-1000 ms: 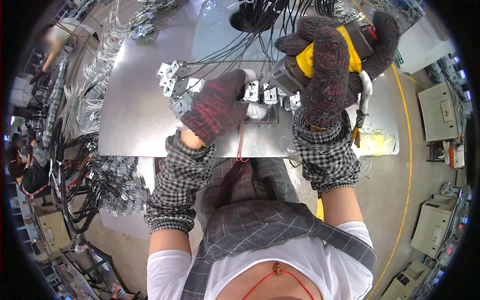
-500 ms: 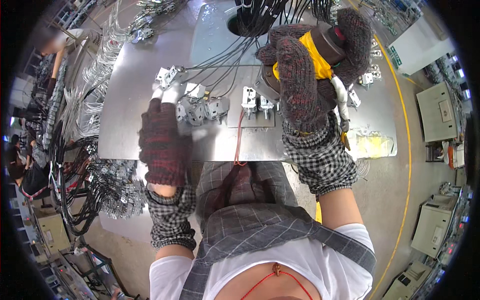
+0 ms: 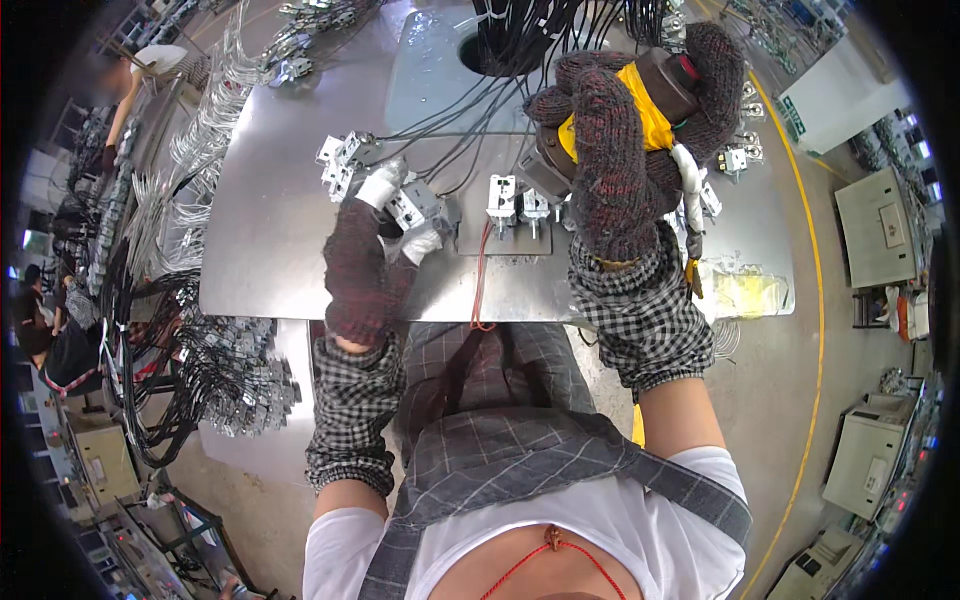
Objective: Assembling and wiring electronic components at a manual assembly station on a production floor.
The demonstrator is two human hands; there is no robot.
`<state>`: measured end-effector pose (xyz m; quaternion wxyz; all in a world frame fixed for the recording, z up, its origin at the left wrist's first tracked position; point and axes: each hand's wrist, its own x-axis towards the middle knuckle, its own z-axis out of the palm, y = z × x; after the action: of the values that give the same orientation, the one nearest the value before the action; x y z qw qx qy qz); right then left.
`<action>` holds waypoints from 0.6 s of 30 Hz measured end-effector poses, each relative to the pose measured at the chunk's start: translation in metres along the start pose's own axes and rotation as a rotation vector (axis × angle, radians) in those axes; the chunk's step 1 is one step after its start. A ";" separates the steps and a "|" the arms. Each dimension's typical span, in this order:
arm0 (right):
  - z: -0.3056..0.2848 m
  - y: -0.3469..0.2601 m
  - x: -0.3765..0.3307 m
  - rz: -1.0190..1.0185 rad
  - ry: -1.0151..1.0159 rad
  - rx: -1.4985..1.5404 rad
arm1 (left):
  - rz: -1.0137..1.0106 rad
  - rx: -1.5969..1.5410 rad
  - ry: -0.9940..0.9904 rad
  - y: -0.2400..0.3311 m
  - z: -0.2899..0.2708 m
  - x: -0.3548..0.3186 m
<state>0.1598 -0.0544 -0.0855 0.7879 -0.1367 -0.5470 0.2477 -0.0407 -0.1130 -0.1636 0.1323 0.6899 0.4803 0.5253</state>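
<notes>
My left hand [image 3: 365,255], in a dark knitted glove with white-taped fingertips, pinches a white socket module [image 3: 408,208] with a metal frame. Beside it on the left lies a small group of similar socket modules [image 3: 347,158], their black leads running up to the right. My right hand [image 3: 625,165], gloved too, is wrapped round a dark power tool [image 3: 662,88] bound with yellow tape; a white-wrapped cord [image 3: 688,180] hangs from it. Between the hands, two socket modules [image 3: 502,198] stand on a flat plate [image 3: 475,238]. Thin red wires [image 3: 480,275] run from there over the table's front edge.
The metal table [image 3: 265,230] spans the front. A bundle of black cables [image 3: 510,35] rises at a round hole in a pale panel [image 3: 425,75]. Wired modules [image 3: 245,385] hang at the left. A yellow-taped patch [image 3: 750,292] lies at the right corner. Another person [image 3: 125,100] works far left.
My left hand has moved right from the group of modules and closed on a socket module. My right hand and the power tool have shifted only slightly right.
</notes>
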 end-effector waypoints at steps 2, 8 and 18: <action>-0.001 0.001 0.000 0.005 0.004 0.006 | 0.058 0.122 -0.019 0.009 0.002 -0.002; -0.006 -0.002 0.001 0.040 0.009 0.010 | 0.131 0.479 -0.070 0.004 0.013 -0.013; -0.031 -0.001 0.024 -0.045 0.056 -0.007 | 0.029 -0.223 -0.472 0.030 0.053 0.014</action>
<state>0.1954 -0.0408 -0.0768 0.8078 -0.1339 -0.5285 0.2242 0.0201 -0.0997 -0.1564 0.3084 0.7813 0.3651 0.4014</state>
